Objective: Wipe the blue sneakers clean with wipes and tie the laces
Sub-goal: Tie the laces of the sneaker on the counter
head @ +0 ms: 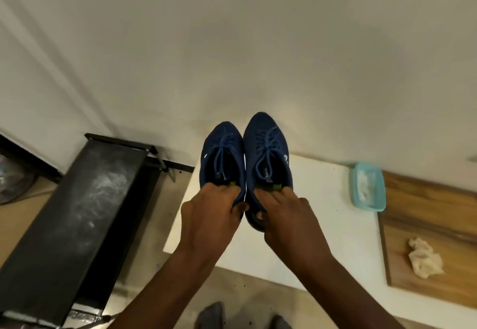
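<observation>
A pale wall (232, 45) filled the view from ten to two o'clock. A white tabletop (322, 225) lay at centre, and a wooden board (426, 212) touched its edge at four o'clock. At eight o'clock stood a black rack (77, 212), its top smeared with white dust. Two blurred grey shapes (211, 314) sat on the beige floor (20, 225) at six o'clock.
</observation>
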`<state>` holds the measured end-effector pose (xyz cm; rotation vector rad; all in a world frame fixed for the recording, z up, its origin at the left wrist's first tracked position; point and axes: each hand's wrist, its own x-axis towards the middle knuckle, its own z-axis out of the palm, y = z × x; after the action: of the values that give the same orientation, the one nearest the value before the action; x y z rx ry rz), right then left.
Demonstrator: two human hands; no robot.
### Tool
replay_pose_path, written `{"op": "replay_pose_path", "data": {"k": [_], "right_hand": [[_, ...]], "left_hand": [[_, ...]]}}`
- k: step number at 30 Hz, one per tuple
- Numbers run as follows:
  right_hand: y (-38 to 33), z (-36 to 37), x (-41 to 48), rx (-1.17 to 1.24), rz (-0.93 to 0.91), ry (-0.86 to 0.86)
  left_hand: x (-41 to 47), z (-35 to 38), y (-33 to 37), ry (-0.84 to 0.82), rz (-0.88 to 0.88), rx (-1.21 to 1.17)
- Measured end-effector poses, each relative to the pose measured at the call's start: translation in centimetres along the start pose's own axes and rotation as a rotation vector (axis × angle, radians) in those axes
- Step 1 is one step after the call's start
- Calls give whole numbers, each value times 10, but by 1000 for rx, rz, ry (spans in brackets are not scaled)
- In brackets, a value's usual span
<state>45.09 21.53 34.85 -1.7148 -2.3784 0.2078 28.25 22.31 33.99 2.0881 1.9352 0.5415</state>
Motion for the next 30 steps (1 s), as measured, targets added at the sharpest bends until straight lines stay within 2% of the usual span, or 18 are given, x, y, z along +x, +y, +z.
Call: {"op": "replay_pose_path", "data": {"k": [8,11,15,17,22,26,30], "right_hand": [[-77,-133,51,-15,-154,-91],[-105,-176,66,-24,-244,-99],[-136,-215,73,-34,-367,-74],[-144,-219,74,-26,-421,-49],[-163,-216,78,-28,-598,-125],[-168,-210,83,-36,-782,-221],[-171,-202,80,-53,-930,-302]], "left_hand": [[7,-172,21,-66,-83,127],[-1,-218,21,5,-85,104],[-21,-274,29,82,-180,67],[-29,-288,33,102,-229,90],[-63,-306,28,106,-328,233],[-91,-290,39,175,-524,297],[-113,-265,55,222,-683,254]]}}
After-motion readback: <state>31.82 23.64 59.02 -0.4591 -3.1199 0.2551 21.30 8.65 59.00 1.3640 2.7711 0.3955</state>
